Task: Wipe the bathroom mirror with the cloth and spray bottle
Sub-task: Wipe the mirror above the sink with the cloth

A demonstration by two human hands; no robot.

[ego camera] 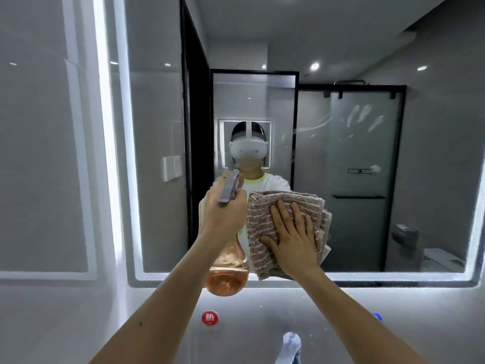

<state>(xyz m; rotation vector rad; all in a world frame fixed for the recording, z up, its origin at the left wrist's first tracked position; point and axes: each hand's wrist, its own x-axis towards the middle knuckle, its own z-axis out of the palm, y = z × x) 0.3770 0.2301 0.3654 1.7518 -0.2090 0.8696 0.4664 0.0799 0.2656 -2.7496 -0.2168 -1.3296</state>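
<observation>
A large wall mirror (354, 61) with a lit white border fills the view. My left hand (220, 216) is wrapped around the neck of a peach-coloured spray bottle (227, 274) with a grey trigger head, its nozzle pointing at the glass. My right hand (294, 235) lies flat, fingers spread, pressing a folded brown striped cloth (259, 227) against the lower middle of the mirror. White smears (362, 116) mark the glass at the upper right.
Below the mirror is a grey wall with a red hot-water sticker (210, 318) and a blue one (377, 316). A tap top (291, 342) shows at the bottom edge. The mirror reflects a person in a headset and a black-framed shower door.
</observation>
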